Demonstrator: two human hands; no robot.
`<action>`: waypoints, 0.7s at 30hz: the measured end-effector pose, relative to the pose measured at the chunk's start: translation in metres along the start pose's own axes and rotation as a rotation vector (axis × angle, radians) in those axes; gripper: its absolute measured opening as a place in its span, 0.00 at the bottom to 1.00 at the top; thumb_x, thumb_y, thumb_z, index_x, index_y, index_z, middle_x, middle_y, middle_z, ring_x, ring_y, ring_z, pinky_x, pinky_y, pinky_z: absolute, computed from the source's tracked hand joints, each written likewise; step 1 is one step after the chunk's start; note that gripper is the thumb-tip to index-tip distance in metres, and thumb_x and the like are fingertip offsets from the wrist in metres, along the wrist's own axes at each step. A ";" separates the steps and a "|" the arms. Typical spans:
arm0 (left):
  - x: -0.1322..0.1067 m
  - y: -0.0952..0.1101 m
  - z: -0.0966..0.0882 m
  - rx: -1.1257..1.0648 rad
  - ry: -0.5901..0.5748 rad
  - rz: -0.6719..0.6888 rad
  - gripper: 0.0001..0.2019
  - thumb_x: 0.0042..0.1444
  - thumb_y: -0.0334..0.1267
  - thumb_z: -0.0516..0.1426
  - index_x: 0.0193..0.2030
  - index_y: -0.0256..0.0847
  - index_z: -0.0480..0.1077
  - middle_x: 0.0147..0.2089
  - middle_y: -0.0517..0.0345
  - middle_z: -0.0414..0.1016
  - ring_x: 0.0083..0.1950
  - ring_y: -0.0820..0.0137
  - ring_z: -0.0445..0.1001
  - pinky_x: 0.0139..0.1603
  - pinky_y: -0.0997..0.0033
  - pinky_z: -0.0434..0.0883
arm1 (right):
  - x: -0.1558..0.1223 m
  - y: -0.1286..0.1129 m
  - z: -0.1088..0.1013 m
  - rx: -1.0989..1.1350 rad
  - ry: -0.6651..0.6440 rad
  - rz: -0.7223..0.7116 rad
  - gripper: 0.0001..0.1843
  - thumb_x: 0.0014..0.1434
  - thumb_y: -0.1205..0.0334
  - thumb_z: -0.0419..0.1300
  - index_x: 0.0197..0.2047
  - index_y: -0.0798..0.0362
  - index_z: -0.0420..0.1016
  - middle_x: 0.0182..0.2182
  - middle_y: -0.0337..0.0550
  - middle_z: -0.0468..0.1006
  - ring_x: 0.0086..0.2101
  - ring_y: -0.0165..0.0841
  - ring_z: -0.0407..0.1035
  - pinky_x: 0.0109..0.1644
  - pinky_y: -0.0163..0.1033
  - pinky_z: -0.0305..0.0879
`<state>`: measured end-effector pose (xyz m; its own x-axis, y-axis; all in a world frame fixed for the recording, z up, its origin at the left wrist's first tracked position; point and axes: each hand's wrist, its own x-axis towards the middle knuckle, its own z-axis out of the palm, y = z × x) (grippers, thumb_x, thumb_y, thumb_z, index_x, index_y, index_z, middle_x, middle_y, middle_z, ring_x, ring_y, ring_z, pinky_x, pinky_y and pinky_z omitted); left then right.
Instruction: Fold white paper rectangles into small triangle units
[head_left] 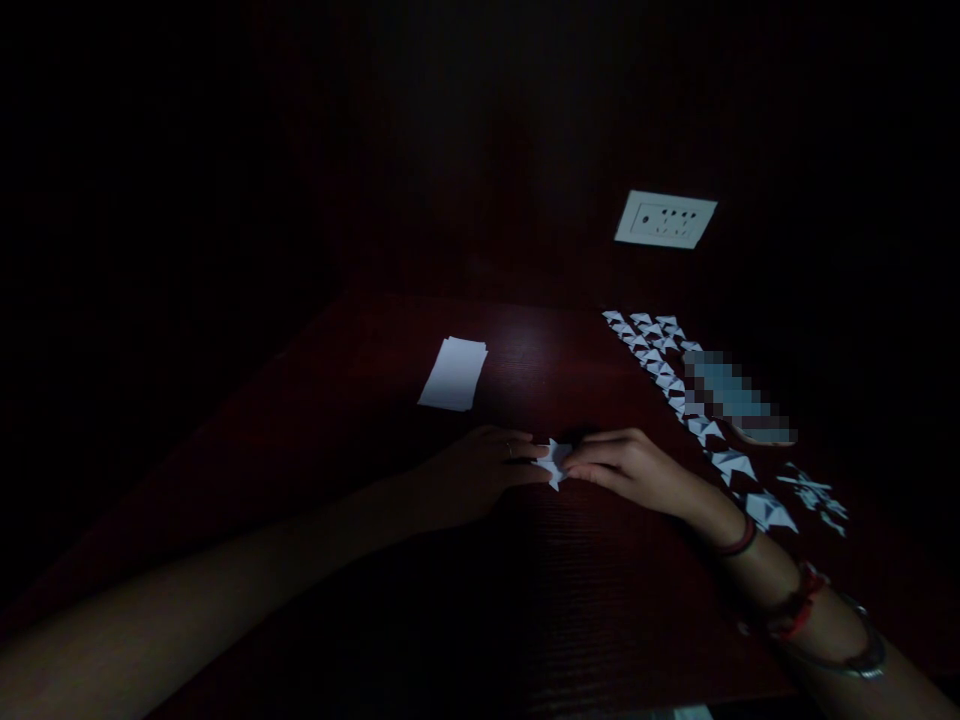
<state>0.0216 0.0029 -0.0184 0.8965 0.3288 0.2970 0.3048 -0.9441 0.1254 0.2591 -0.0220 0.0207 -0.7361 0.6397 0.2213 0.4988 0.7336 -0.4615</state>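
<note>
A small white folded paper figure [554,463] with pointed corners lies between my two hands, low over the dark red table. My left hand [499,465], a ring on one finger, reaches in from the left and has its fingertips closed on the figure's left side. From the right, my right hand [634,465] pinches the figure's right edge between thumb and fingers. Bracelets circle my right wrist and forearm. Beyond my left hand rests a stack of white paper sheets [454,374].
Rows of similar folded paper figures [660,375] run along the table's right side. Beside them lie a phone-shaped pixelated object [739,397] and a pile of white paper scraps [814,497]. A white socket plate [666,220] is on the dark back wall. The surroundings are very dim.
</note>
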 end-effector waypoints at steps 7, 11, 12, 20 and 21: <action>-0.001 -0.002 0.003 -0.013 -0.005 -0.002 0.21 0.55 0.29 0.48 0.55 0.51 0.55 0.59 0.62 0.55 0.59 0.65 0.50 0.55 0.59 0.55 | 0.000 -0.004 -0.004 0.064 -0.021 0.007 0.10 0.56 0.64 0.52 0.40 0.53 0.71 0.34 0.41 0.72 0.34 0.26 0.67 0.38 0.30 0.62; -0.001 -0.001 0.003 -0.021 0.005 -0.013 0.21 0.55 0.29 0.48 0.54 0.50 0.55 0.58 0.62 0.56 0.59 0.66 0.50 0.55 0.60 0.54 | 0.001 -0.003 0.000 0.009 0.022 0.024 0.09 0.57 0.64 0.51 0.37 0.54 0.72 0.31 0.41 0.70 0.32 0.26 0.65 0.35 0.31 0.61; -0.001 -0.001 0.002 -0.020 0.007 -0.011 0.20 0.55 0.29 0.48 0.54 0.50 0.56 0.58 0.62 0.56 0.59 0.66 0.50 0.55 0.60 0.54 | 0.002 -0.003 0.002 -0.005 0.036 0.029 0.09 0.57 0.64 0.51 0.36 0.54 0.72 0.31 0.41 0.70 0.31 0.26 0.65 0.35 0.31 0.60; 0.000 -0.001 0.002 0.001 0.003 -0.001 0.19 0.55 0.29 0.48 0.53 0.49 0.57 0.57 0.61 0.58 0.58 0.65 0.52 0.54 0.59 0.56 | 0.007 -0.002 0.010 -0.033 0.117 0.081 0.05 0.55 0.66 0.52 0.32 0.55 0.69 0.32 0.42 0.66 0.34 0.28 0.63 0.38 0.33 0.60; 0.000 -0.001 0.003 0.002 0.011 0.001 0.20 0.55 0.29 0.48 0.53 0.49 0.57 0.57 0.61 0.58 0.58 0.65 0.52 0.54 0.60 0.56 | 0.008 -0.002 0.011 -0.031 0.115 0.085 0.05 0.55 0.66 0.52 0.32 0.55 0.69 0.33 0.42 0.66 0.34 0.28 0.62 0.39 0.33 0.60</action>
<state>0.0218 0.0039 -0.0213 0.8929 0.3285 0.3078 0.3049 -0.9444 0.1233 0.2476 -0.0207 0.0141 -0.6343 0.7205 0.2802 0.5725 0.6813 -0.4561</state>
